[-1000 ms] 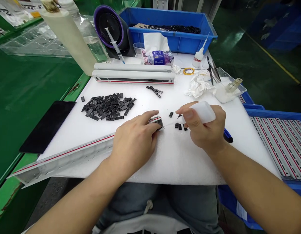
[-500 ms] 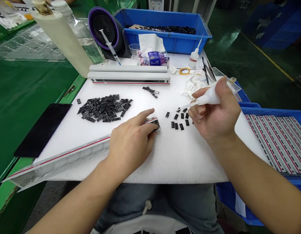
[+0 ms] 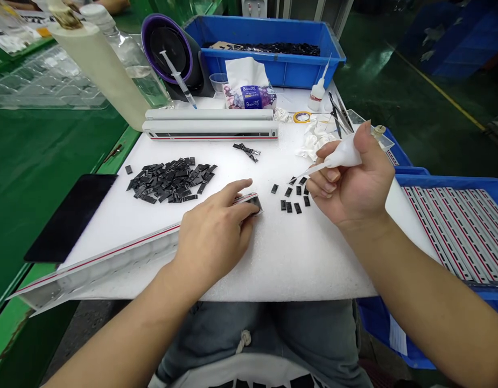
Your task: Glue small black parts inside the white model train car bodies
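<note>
At two o'clock from the left hand (image 3: 214, 231), pinching a striped rail (image 3: 111, 260), the right hand (image 3: 356, 188) clasps a bottle (image 3: 346, 153).

On the tissue pack (image 3: 269, 98), a blue label (image 3: 252, 96) reads "B…", rest blurred.

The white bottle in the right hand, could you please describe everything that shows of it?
The white bottle looks like cloudy plastic, its body tapering into a long, thin nozzle. It lies in the grip of the right hand, thumb against its rear, fingers underneath, tilted so that the nozzle slopes down to the left, toward the small black pieces. The hand hides part of the body; no label shows on the rest. Whether the tip touches anything cannot be told.
</note>
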Motion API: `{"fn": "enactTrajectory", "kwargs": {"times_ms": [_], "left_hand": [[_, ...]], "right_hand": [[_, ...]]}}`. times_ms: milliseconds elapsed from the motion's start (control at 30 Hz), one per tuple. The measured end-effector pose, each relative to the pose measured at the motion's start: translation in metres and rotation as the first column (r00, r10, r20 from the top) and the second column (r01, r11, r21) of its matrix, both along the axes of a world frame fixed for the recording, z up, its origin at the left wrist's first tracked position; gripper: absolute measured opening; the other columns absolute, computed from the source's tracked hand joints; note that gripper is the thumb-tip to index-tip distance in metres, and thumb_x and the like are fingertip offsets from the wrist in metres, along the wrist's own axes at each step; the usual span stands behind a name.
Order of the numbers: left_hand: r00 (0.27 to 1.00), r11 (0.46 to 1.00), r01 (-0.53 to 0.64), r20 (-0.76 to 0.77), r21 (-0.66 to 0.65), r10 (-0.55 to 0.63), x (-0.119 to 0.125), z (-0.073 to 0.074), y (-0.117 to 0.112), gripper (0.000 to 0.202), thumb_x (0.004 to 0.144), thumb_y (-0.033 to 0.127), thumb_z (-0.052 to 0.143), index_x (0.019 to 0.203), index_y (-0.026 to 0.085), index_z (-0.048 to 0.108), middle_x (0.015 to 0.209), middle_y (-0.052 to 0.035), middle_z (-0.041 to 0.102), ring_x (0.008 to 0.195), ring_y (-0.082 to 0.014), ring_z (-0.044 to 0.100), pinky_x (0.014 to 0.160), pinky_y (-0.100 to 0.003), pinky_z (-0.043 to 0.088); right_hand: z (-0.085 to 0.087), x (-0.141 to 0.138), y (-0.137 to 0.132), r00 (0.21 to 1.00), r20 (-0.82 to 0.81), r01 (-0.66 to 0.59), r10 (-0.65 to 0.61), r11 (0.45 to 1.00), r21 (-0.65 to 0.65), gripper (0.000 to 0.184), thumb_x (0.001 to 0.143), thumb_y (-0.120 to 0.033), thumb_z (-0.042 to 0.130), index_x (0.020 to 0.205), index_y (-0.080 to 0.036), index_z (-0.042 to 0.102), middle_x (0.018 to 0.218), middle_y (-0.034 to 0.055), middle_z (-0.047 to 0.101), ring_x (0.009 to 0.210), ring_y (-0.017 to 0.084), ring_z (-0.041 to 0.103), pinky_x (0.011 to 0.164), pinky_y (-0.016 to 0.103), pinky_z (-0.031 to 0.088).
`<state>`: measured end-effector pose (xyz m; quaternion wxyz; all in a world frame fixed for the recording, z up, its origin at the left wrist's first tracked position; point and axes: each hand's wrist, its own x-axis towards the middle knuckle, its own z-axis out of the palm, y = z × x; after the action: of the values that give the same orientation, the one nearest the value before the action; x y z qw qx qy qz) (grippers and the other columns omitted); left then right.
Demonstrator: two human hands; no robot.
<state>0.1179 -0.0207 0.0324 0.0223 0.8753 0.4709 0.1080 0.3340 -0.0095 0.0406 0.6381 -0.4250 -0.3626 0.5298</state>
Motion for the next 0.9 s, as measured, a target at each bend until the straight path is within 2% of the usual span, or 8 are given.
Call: {"fn": "enactTrajectory", "kwargs": {"times_ms": [100, 233, 500, 700, 900], "left_hand": [[1.0, 1.0, -0.006, 0.012, 0.02, 0.006, -0.001, -0.002, 0.0, 0.024, 0.091, 0.027, 0.051, 0.093, 0.028, 0.075, 0.148, 0.0034, 0.05, 0.107, -0.0227, 0.067, 0.069, -0.035, 0.056], [1.0, 0.999, -0.029, 0.005, 0.022, 0.029, 0.0, -0.002, -0.001, 0.023, 0.088, 0.026, 0.053, 0.095, 0.028, 0.074, 0.149, 0.0042, 0.048, 0.106, -0.0226, 0.067, 0.063, -0.034, 0.055], [0.999, 0.999, -0.034, -0.03, 0.006, 0.035, 0.002, 0.001, 0.0, 0.024, 0.09, 0.025, 0.052, 0.093, 0.03, 0.075, 0.152, 0.0041, 0.044, 0.108, -0.0225, 0.066, 0.059, -0.033, 0.053], [0.999, 1.0, -0.027, -0.041, -0.009, 0.026, 0.002, 0.0, 0.0, 0.024, 0.09, 0.026, 0.051, 0.096, 0.028, 0.074, 0.155, 0.0011, 0.04, 0.111, -0.0247, 0.065, 0.063, -0.034, 0.055], [0.998, 0.999, -0.033, -0.046, 0.025, 0.034, 0.003, -0.002, -0.001, 0.022, 0.089, 0.028, 0.052, 0.094, 0.026, 0.074, 0.157, -0.0006, 0.037, 0.11, -0.0253, 0.066, 0.061, -0.034, 0.054]], "right_hand": [[0.001, 0.001, 0.0, 1.0, 0.01, -0.016, 0.016, 1.0, 0.021, 0.052, 0.079, -0.075, 0.054, 0.067, -0.025, 0.06, 0.044, -0.0051, 0.033, 0.036, 0.01, 0.033, 0.035, 0.026, 0.029], [0.001, 0.002, 0.0, 0.999, 0.037, -0.031, 0.03, 0.999, 0.042, 0.048, 0.083, -0.07, 0.054, 0.068, -0.025, 0.061, 0.044, -0.005, 0.033, 0.036, 0.01, 0.034, 0.036, 0.026, 0.029], [0.002, -0.001, -0.002, 0.999, 0.013, -0.047, 0.047, 0.998, 0.033, 0.055, 0.083, -0.075, 0.049, 0.067, -0.025, 0.063, 0.044, -0.0043, 0.034, 0.036, 0.01, 0.033, 0.036, 0.027, 0.027], [0.001, -0.004, -0.003, 0.998, 0.032, -0.063, 0.063, 0.998, 0.024, 0.056, 0.082, -0.076, 0.047, 0.067, -0.025, 0.062, 0.044, -0.0039, 0.034, 0.036, 0.011, 0.032, 0.037, 0.027, 0.026], [-0.003, -0.008, -0.005, 0.997, 0.052, -0.065, 0.06, 0.993, 0.101, 0.054, 0.086, -0.071, 0.05, 0.065, -0.024, 0.065, 0.044, -0.0039, 0.037, 0.038, 0.01, 0.034, 0.036, 0.025, 0.024]]}}
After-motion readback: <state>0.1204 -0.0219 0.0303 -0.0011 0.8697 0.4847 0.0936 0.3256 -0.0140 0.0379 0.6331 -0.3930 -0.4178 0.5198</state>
